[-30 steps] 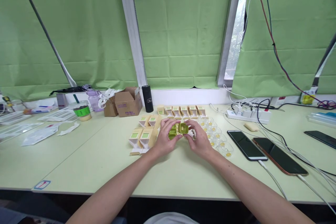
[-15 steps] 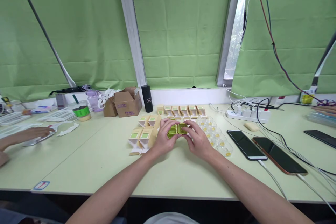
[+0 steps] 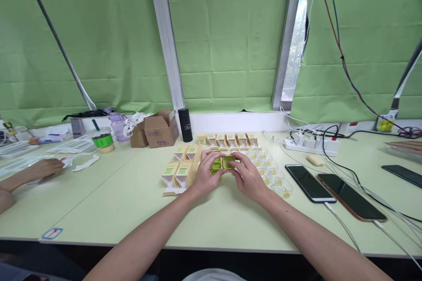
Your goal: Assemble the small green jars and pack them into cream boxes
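Note:
My left hand [image 3: 208,171] is closed on the left side of a small olive-green moulded tray [image 3: 216,165] with compartments, held above the table. Against the tray's right side, my right hand [image 3: 249,175] pinches a squarish green cup-like part [image 3: 228,162] between thumb and fingers. Whether that part is joined to the tray, I cannot tell. Left of my hands stand several small open cardboard boxes [image 3: 182,173] with green labels. To the right lie clear plastic cups [image 3: 278,182] with yellow pieces in them, partly hidden by my right hand.
A row of small boxes [image 3: 232,141] stands behind my hands. Two phones [image 3: 310,183] with cables lie at the right, near a power strip [image 3: 311,145]. A black bottle [image 3: 185,125] and a brown carton [image 3: 161,129] stand at the back. Another person's hand [image 3: 49,169] is at the far left.
My hands stay in nearly the same place, with the green part tilted slightly differently. The other person's hand at the left has drawn back a little.

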`<action>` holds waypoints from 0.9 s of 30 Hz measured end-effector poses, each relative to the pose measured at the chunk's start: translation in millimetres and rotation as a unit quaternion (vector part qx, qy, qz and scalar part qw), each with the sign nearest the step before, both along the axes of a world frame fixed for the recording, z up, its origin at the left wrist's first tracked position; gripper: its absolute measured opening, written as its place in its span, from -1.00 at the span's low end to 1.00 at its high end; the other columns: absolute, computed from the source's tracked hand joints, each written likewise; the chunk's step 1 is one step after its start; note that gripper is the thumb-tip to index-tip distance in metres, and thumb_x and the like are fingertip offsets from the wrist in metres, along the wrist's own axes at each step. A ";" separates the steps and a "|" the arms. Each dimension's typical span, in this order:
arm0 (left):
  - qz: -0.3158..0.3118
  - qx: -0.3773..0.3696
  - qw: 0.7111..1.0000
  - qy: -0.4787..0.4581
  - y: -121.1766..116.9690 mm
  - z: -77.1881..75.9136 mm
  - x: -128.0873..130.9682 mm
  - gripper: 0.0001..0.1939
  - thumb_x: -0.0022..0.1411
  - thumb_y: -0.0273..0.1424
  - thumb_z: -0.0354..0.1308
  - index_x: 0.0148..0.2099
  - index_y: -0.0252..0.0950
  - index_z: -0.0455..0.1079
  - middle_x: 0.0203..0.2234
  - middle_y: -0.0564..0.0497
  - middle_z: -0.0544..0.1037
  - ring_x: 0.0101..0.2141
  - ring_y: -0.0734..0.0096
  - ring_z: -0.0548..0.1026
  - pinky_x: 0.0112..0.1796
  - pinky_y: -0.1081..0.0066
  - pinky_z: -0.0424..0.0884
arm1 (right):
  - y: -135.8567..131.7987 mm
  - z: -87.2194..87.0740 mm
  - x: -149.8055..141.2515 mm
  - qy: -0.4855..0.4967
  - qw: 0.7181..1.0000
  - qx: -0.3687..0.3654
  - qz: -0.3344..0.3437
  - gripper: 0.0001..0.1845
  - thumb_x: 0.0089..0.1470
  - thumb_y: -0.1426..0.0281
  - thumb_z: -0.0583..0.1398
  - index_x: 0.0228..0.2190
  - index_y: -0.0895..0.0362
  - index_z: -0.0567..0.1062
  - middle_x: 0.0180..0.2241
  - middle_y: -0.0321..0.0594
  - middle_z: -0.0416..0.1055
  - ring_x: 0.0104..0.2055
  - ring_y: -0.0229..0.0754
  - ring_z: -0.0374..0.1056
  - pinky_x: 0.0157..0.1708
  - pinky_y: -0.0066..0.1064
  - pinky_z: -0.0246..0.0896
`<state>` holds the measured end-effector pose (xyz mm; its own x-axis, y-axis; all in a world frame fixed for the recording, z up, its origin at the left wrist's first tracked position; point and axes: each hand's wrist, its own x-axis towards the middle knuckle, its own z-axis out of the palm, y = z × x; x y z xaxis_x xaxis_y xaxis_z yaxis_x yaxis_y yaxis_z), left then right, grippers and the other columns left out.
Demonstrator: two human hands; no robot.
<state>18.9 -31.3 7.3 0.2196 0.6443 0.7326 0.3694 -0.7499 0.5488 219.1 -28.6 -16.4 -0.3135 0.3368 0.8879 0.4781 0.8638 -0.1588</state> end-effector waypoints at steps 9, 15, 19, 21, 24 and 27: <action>0.001 0.002 1.000 0.006 -2.5 1.9 0.0 -0.64 0.28 -0.38 0.36 0.12 -0.14 0.53 -0.02 -0.14 0.58 0.16 0.02 0.38 0.19 -0.03 0.38 | -1.5 0.5 0.7 0.005 1.000 0.001 0.004 -0.72 0.40 0.48 0.09 0.05 0.02 0.48 0.13 0.05 0.40 0.13 0.05 0.44 0.05 0.02 0.53; 0.001 0.004 1.000 0.005 -2.9 2.2 0.3 -0.64 0.27 -0.40 0.36 0.10 -0.14 0.54 -0.03 -0.13 0.58 0.15 0.00 0.38 0.18 -0.04 0.39 | -1.7 0.6 0.3 0.003 1.000 0.004 0.001 -0.68 0.41 0.48 0.07 0.08 0.01 0.48 0.14 0.07 0.38 0.17 0.07 0.42 0.07 0.01 0.52; 0.003 0.004 1.000 0.001 -2.3 2.2 0.4 -0.65 0.27 -0.37 0.37 0.10 -0.14 0.55 -0.03 -0.13 0.58 0.16 -0.01 0.37 0.19 -0.04 0.38 | -1.0 0.8 -0.6 0.003 1.000 0.014 0.007 -0.66 0.40 0.49 0.06 0.09 0.02 0.48 0.14 0.08 0.38 0.15 0.08 0.43 0.01 -0.02 0.55; 0.004 0.002 1.000 0.000 -1.6 1.8 0.3 -0.65 0.27 -0.36 0.37 0.10 -0.14 0.55 -0.03 -0.13 0.59 0.16 -0.01 0.37 0.19 -0.04 0.38 | -0.1 0.0 -0.5 0.003 1.000 0.013 0.007 -0.66 0.40 0.50 0.06 0.09 0.01 0.48 0.14 0.07 0.38 0.15 0.08 0.43 0.02 -0.01 0.55; 0.003 0.002 1.000 0.000 -0.6 0.6 0.2 -0.65 0.27 -0.35 0.38 0.11 -0.14 0.55 -0.03 -0.14 0.59 0.16 0.00 0.37 0.19 -0.03 0.38 | 1.3 -2.3 0.4 0.008 1.000 0.002 0.002 -0.68 0.40 0.49 0.09 0.09 0.01 0.48 0.15 0.05 0.40 0.18 0.07 0.43 0.08 0.03 0.53; 0.004 0.002 1.000 -0.001 0.0 -0.8 0.3 -0.65 0.29 -0.35 0.37 0.12 -0.14 0.55 -0.02 -0.14 0.58 0.16 0.01 0.37 0.19 -0.01 0.38 | 2.0 -4.2 1.1 0.016 1.000 -0.006 0.003 -0.67 0.39 0.48 0.12 0.12 0.03 0.46 0.14 0.06 0.42 0.22 0.07 0.41 0.13 0.04 0.51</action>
